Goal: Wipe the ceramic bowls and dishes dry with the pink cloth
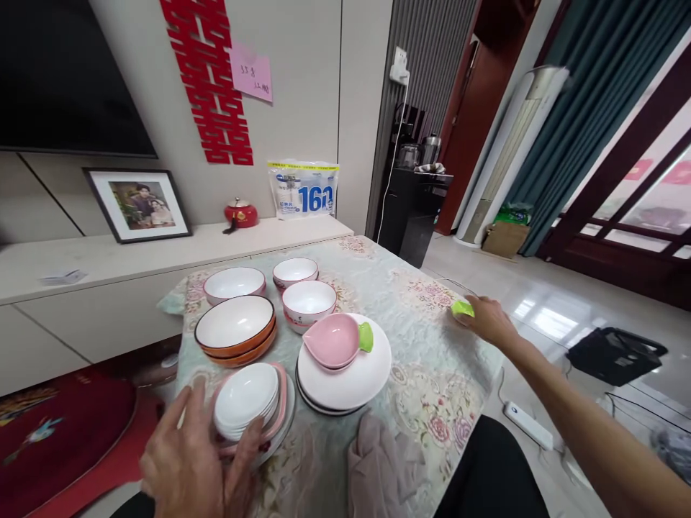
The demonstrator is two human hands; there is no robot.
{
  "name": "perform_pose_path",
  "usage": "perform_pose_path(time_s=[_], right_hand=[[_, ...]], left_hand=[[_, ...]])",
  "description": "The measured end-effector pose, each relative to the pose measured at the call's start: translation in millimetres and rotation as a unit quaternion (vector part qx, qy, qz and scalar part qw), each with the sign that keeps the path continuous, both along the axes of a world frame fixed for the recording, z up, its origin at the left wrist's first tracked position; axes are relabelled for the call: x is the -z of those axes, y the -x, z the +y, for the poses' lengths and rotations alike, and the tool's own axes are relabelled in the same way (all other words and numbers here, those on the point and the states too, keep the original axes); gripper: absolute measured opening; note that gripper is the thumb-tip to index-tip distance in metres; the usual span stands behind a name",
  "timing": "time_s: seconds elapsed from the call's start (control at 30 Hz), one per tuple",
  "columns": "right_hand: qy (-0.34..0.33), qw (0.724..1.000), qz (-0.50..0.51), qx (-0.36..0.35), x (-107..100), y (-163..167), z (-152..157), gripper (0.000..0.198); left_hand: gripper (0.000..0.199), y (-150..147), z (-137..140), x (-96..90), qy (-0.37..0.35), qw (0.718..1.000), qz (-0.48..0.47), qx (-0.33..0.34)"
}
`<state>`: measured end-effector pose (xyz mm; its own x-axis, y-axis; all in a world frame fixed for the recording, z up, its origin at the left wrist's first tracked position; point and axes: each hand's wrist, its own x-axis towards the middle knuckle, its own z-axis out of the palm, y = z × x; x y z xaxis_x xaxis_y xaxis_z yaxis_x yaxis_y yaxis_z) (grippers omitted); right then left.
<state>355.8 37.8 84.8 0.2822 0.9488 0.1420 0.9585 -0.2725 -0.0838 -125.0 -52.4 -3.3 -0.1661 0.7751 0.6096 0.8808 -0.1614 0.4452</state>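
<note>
My left hand, slightly blurred, is at the near left of the table, fingers spread and thumb against a stack of small white dishes. Beneath these lie a pink-rimmed plate and a wider plate. Out at the table's right edge, my right hand is closed on a bright green piece; its kind is unclear, though its colour matches the leaf-shaped handle on a pink peach-shaped dish. That dish sits on stacked white plates at mid-table.
Stacked orange bowls, a pink-sided bowl and white patterned bowls stand at the back left. A crumpled greyish-pink cloth lies at the front edge. Right of the floral-covered table, a power strip lies on the floor.
</note>
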Motion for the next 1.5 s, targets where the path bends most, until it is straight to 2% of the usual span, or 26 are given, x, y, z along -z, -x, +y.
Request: perform_pose_path(time_s=[0.1, 0.23, 0.37, 0.53, 0.63, 0.73, 0.8, 0.93, 1.03, 1.13, 1.3, 1.5], right_hand=[[0.028, 0.998, 0.003, 0.047, 23.6, -52.6, -3.6, 0.053], [0.025, 0.999, 0.013, 0.033, 47.2, -81.8, -3.7, 0.053], [0.018, 1.0, 0.021, 0.009, 56.9, -92.0, 3.3, 0.057], [0.012, 1.0, 0.026, -0.014, 62.8, -87.2, 1.4, 0.061], [0.002, 1.0, 0.027, -0.009, 71.6, -75.9, -2.6, 0.061], [-0.014, 0.999, 0.043, -0.023, 77.5, -58.2, -2.5, 0.064], [-0.024, 0.997, 0.052, -0.048, 72.2, -38.5, -1.6, 0.067], [-0.062, 0.982, 0.072, -0.161, 32.2, 28.0, -9.0, 0.066], [-0.077, 0.951, 0.079, -0.288, -4.1, 87.9, -21.5, 0.063], [-0.068, 0.924, 0.08, -0.366, -24.4, 137.0, -29.6, 0.066], [-0.032, 0.897, 0.049, -0.439, -24.1, 185.6, -27.7, 0.063], [-0.044, 0.889, -0.005, -0.456, -22.5, 206.9, -22.7, 0.061]], left_hand=[[0.078, -19.1, -19.8, -10.4, -0.056, 0.997, 0.044, -0.002], [0.063, -68.2, -48.4, -7.3, -0.116, 0.99, 0.028, 0.074], [0.052, -104.5, -57.6, 18.4, -0.114, 0.982, 0.059, 0.135], [0.042, -117.6, -55.4, 43.9, -0.115, 0.969, 0.105, 0.189], [0.039, -125.1, -56.5, 52.7, -0.092, 0.975, 0.074, 0.186], [0.04, -133.1, -58.3, 61.4, -0.066, 0.98, 0.04, 0.185], [0.041, -136.6, -58.7, 66.8, -0.059, 0.982, 0.027, 0.177], [0.038, -140.1, -58.2, 73.9, -0.037, 0.985, 0.031, 0.164], [0.04, -141.8, -58.2, 77.7, -0.031, 0.987, 0.035, 0.152], [0.044, -142.0, -58.3, 82.8, -0.041, 0.987, 0.031, 0.153], [0.042, -144.5, -55.5, 94.3, -0.055, 0.985, 0.031, 0.158], [0.031, -156.4, -50.0, 101.7, -0.108, 0.987, -0.024, 0.116]])
